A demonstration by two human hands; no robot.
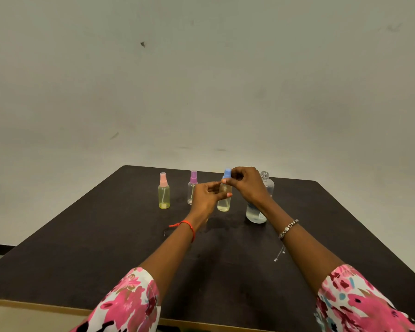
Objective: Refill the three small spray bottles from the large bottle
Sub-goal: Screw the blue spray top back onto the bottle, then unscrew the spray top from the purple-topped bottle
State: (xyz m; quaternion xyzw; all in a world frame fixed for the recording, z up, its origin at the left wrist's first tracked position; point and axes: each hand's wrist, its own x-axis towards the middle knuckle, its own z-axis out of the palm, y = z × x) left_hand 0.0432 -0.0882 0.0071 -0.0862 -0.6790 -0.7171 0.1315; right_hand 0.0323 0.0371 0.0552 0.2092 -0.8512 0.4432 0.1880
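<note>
The blue bottle [223, 204] stands, as far as I can tell, on the table [82, 259], right of the other two small ones and just left of the large bottle [256, 215]. It is roughly half full of pale yellowish liquid. The left hand [206, 197] has its fingers curled round the body, and the right hand [247, 183] pinches the cap [227, 173] from above, fingers bent tight around it. I judge she is working the cap, though whether on or off I cannot tell.

The worry is the large bottle. Its neck is open, with no lid, and it sits right behind the right wrist; a quick pull back of that arm could knock it over and spill what is left. A hard twist on the cap could also tip the blue bottle if the left hand slackens. The purple bottle [192, 185] is close behind the left knuckles and looks nearly empty, so it would topple easily. The pink bottle [164, 195] stands further left, out of harm.
</note>
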